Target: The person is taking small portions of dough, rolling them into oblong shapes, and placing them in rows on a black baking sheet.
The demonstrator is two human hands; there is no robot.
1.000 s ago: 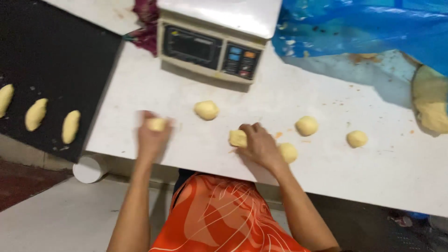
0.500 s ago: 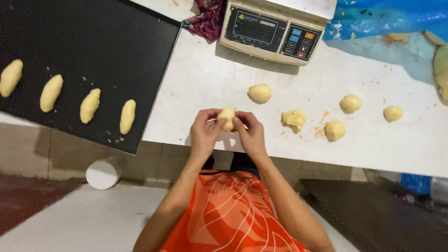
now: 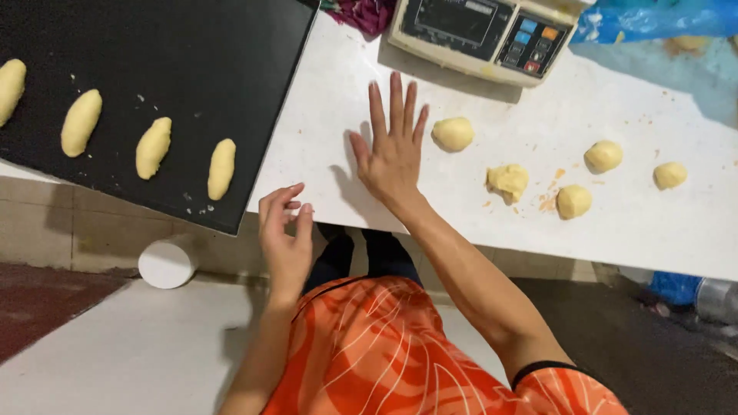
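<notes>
A white, flour-smeared tabletop [image 3: 615,223] fills the upper right of the view and carries nearly everything. Overlapping its left edge sits a large black rectangular baking tray [image 3: 177,61], set close enough to be reached without a step. On the tray lie four pale yellow elongated dough rolls [image 3: 154,147] in a slanting row, spaced apart, probably so they do not stick together. At the far edge of the tabletop stands a cream digital kitchen scale [image 3: 480,34] with coloured buttons, its panel turned towards the person. Beside it lies a crumpled blue plastic sheet [image 3: 653,19], and a dark red cloth [image 3: 369,14] pokes out between tray and scale.

The right hand [image 3: 393,150] lies flat on the tabletop, palm down, fingers stretched and spread; whether a piece of dough lies under the palm cannot be told. The left hand [image 3: 286,230] hovers off the near edge of the tabletop, fingers loosely curled and empty, close to the tray's corner.

To the right of the flat hand, five small yellow rounded dough lumps wait on the tabletop: the nearest dough ball [image 3: 453,134] sits just beside the fingertips, a rougher torn dough piece [image 3: 507,182] lies further right among crumbs, and three others sit well apart beyond it. Below, a white cylindrical container [image 3: 167,263] stands on the floor.
</notes>
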